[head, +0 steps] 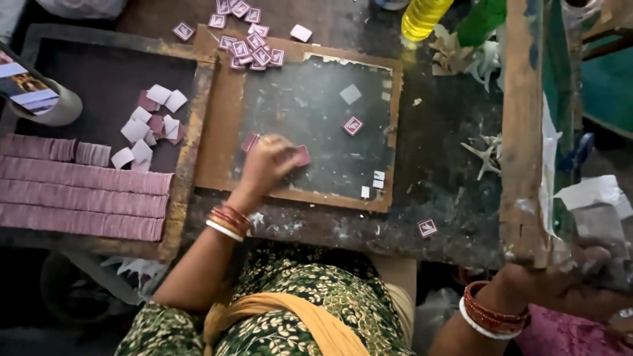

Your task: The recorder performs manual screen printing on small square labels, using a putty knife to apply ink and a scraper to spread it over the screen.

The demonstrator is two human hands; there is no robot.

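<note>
Red-bangled right hand [567, 280] low at frame edge, fingers curled round wooden post [524, 132]. Left hand [267, 165] farther out on dark glass board [310, 125], fingers closed pinching small maroon card [302, 156]. One printed card [353, 126] lies beyond; card cluster [247, 49] at far edge

A small handcraft workshop: glue-stained work surface [435, 198], stacked rows of pink paper pieces [79, 198], scattered small printed labels [247, 49].
</note>
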